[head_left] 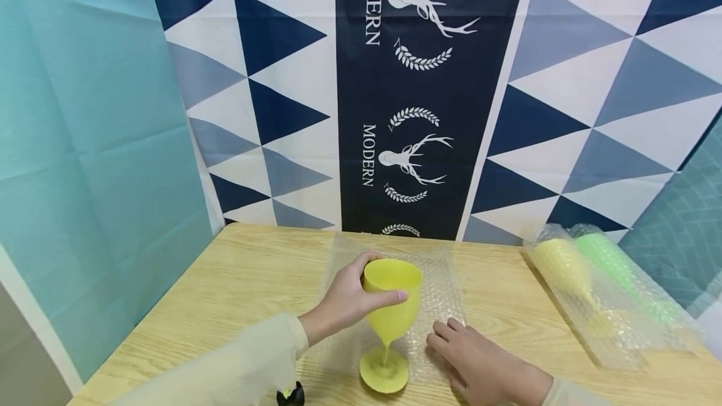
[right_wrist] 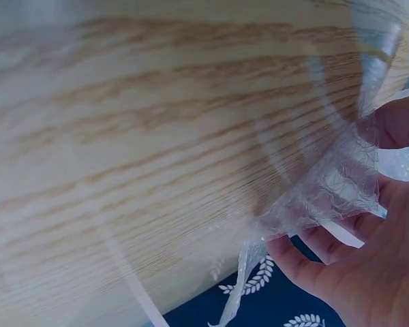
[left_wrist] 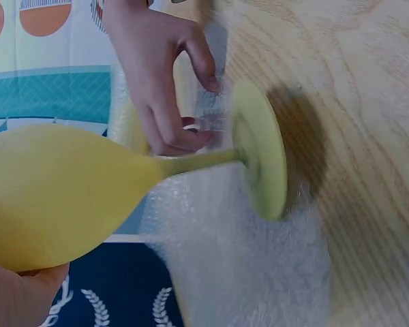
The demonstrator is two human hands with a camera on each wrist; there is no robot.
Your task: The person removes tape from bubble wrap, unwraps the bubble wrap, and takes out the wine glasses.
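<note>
A yellow goblet point(head_left: 395, 315) is upright over a sheet of bubble wrap point(head_left: 437, 281); whether its base touches down is unclear. My left hand point(head_left: 352, 290) grips the bowl from the left, thumb across the front. In the left wrist view, part of that hand point(left_wrist: 24, 293) shows against the goblet point(left_wrist: 61, 194). My right hand point(head_left: 485, 365) is low at the wrap's right edge. The right wrist view shows this hand point(right_wrist: 368, 266) holding the crinkled wrap point(right_wrist: 327, 187) between thumb and fingers.
Two bubble-wrapped goblets, one yellow point(head_left: 564, 265) and one green point(head_left: 606, 259), lie at the table's right side. A small black object point(head_left: 290, 395) is at the front edge, by my left sleeve. Patterned cloth point(head_left: 287, 99) hangs behind the wooden table point(head_left: 254, 274).
</note>
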